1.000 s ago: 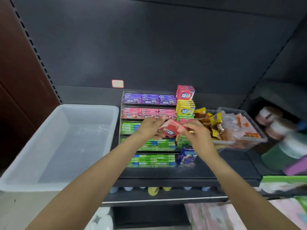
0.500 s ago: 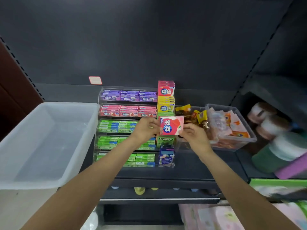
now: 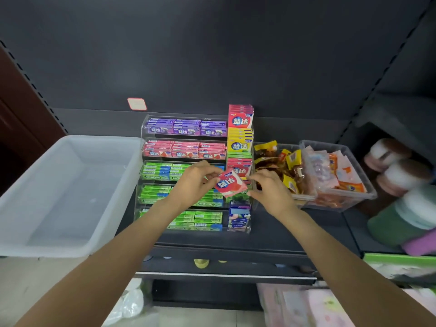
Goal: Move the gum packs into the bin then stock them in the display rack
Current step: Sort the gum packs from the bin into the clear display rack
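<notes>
A dark shelf (image 3: 278, 230) carries everything here, backed by a flat charcoal panel (image 3: 212, 55) with slotted uprights running up its left and right edges and a small pale tag (image 3: 136, 104) stuck low on it. On the shelf stands a clear tiered display rack (image 3: 144, 128) with rows of flat gum packs: purple on top, pink below, then three green rows; its right-hand column holds upright boxes, red on top, yellow beneath, another red one lower and a blue one at the bottom. In front of that column both hands hold a red gum pack (image 3: 230, 184), tilted, its white lettering facing the camera. The left hand (image 3: 195, 182) pinches the pack's left edge between thumb and curled fingers; the right hand (image 3: 269, 188) has its fingertips at the right edge, but how firmly it grips cannot be told. Left of the rack sits a big translucent white bin (image 3: 21, 204), overhanging the shelf's front. Right of the rack are two clear tubs (image 3: 358, 201) of snack sachets in yellow, orange and brown. Farther right, blurred rolls (image 3: 401, 171) lie on a side shelf. A brown panel (image 3: 21, 109) borders the far left, and pale floor (image 3: 193, 317) shows below, with pinkish packages (image 3: 306, 305) at lower right.
</notes>
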Available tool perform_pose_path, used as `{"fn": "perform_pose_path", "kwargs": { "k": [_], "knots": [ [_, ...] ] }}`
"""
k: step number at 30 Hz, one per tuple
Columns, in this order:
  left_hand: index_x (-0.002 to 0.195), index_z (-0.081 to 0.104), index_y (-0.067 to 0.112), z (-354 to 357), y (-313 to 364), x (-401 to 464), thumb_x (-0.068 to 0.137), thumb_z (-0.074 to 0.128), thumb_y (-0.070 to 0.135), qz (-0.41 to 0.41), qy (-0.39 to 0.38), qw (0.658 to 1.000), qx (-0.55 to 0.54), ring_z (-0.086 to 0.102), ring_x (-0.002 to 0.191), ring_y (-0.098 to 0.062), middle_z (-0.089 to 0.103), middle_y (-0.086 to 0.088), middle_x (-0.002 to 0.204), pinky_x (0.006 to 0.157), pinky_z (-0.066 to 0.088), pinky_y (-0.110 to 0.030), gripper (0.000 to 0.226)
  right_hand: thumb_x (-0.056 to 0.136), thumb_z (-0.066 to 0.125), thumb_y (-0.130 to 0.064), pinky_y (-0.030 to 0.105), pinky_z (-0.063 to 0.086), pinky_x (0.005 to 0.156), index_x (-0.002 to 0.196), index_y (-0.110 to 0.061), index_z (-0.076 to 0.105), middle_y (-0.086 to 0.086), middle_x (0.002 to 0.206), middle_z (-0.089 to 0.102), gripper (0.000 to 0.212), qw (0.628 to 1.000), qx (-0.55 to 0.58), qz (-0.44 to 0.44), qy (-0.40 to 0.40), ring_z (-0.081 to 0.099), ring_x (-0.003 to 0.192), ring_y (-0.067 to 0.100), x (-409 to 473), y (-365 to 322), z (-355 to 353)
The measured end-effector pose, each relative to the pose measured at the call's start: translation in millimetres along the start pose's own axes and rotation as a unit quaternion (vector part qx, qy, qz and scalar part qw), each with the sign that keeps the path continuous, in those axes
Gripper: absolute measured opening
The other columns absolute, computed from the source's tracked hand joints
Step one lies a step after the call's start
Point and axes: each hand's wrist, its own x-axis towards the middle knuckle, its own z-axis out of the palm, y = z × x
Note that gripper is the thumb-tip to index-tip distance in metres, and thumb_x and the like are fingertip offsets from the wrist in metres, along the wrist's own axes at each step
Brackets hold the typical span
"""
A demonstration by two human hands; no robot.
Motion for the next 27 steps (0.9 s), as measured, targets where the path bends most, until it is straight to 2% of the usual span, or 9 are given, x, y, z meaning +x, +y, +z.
{"fn": "perform_pose_path", "kwargs": {
  "k": [2, 6, 9, 13, 17, 19, 22, 24, 27],
  "knots": [
    [0.115, 0.066, 0.007, 2, -3, -2, 0.09, 0.06, 0.012, 0.007, -0.016, 0.999, 0.035, 0.057, 0.09, -0.017, 0.06, -0.008, 0.098, 0.079, 0.048, -0.023, 0.026, 0.087, 0.064, -0.02, 0.031, 0.041, 0.096, 0.13, -0.018, 0.053, 0.001, 0.127, 0.051, 0.044, 1.0, -0.021, 0.0, -0.002, 0.042, 0.121, 0.017, 3, -2, 4],
    [0.119, 0.063, 0.012, 11, -3, -2, 0.092, 0.057, 0.017, 0.022, -0.046, 0.994, 0.1, 0.052, 0.099, -0.018, 0.06, -0.006, 0.102, 0.084, 0.035, -0.019, 0.028, 0.087, 0.063, -0.018, 0.031, 0.046, 0.087, 0.114, -0.017, 0.063, 0.002, 0.114, 0.057, 0.027, 0.999, -0.037, -0.002, 0.028, 0.048, 0.111, 0.018, 11, -5, 4],
    [0.123, 0.061, 0.012, 18, -1, 2, 0.094, 0.053, 0.019, 0.026, -0.064, 0.99, 0.124, 0.048, 0.106, -0.019, 0.058, -0.007, 0.105, 0.089, 0.036, -0.024, 0.031, 0.088, 0.063, -0.02, 0.031, 0.046, 0.084, 0.109, -0.016, 0.065, 0.002, 0.109, 0.057, 0.022, 0.998, -0.055, -0.007, 0.029, 0.049, 0.107, 0.018, 14, -6, 3],
    [0.124, 0.06, 0.01, 27, 6, 8, 0.095, 0.052, 0.017, 0.054, -0.069, 0.986, 0.142, 0.046, 0.102, -0.021, 0.056, -0.009, 0.103, 0.089, 0.037, -0.025, 0.032, 0.088, 0.062, -0.021, 0.03, 0.044, 0.083, 0.11, -0.016, 0.065, 0.004, 0.107, 0.057, 0.023, 0.997, -0.073, -0.011, 0.026, 0.048, 0.106, 0.019, 13, -6, 5],
    [0.118, 0.064, 0.004, 34, 9, 12, 0.091, 0.057, 0.01, 0.102, -0.076, 0.979, 0.157, 0.049, 0.097, -0.027, 0.058, -0.015, 0.1, 0.084, 0.046, -0.038, 0.029, 0.088, 0.063, -0.021, 0.029, 0.043, 0.083, 0.114, -0.019, 0.065, 0.003, 0.108, 0.057, 0.026, 0.997, -0.076, -0.016, 0.027, 0.048, 0.105, 0.019, 11, -5, 6],
    [0.118, 0.064, 0.004, 35, 9, 13, 0.092, 0.056, 0.01, 0.107, -0.083, 0.978, 0.16, 0.048, 0.098, -0.026, 0.057, -0.015, 0.101, 0.084, 0.046, -0.035, 0.029, 0.088, 0.063, -0.021, 0.029, 0.042, 0.082, 0.114, -0.018, 0.064, 0.003, 0.109, 0.057, 0.026, 0.997, -0.077, -0.012, 0.025, 0.047, 0.106, 0.019, 11, -5, 6],
    [0.111, 0.068, 0.0, 36, 10, 13, 0.089, 0.059, 0.006, 0.133, -0.073, 0.978, 0.145, 0.047, 0.089, -0.023, 0.055, -0.014, 0.09, 0.076, 0.047, -0.033, 0.024, 0.088, 0.062, -0.02, 0.03, 0.043, 0.084, 0.113, -0.019, 0.064, 0.004, 0.113, 0.057, 0.025, 0.997, -0.079, -0.008, 0.019, 0.048, 0.108, 0.02, 11, -7, 3],
    [0.11, 0.068, 0.0, 36, 8, 13, 0.089, 0.059, 0.006, 0.135, -0.072, 0.978, 0.139, 0.041, 0.087, -0.016, 0.055, -0.014, 0.089, 0.075, 0.042, -0.025, 0.024, 0.089, 0.061, -0.02, 0.03, 0.043, 0.086, 0.115, -0.02, 0.063, 0.004, 0.116, 0.058, 0.026, 0.996, -0.083, -0.005, 0.011, 0.048, 0.11, 0.02, 11, -7, 1],
    [0.113, 0.067, 0.001, 36, 3, 14, 0.089, 0.06, 0.009, 0.127, -0.07, 0.981, 0.132, 0.047, 0.088, -0.021, 0.056, -0.013, 0.091, 0.078, 0.043, -0.027, 0.026, 0.089, 0.06, -0.018, 0.032, 0.043, 0.091, 0.119, -0.02, 0.06, 0.004, 0.119, 0.056, 0.03, 0.998, -0.06, -0.002, -0.003, 0.046, 0.113, 0.02, 10, -7, -1]
  ]
}}
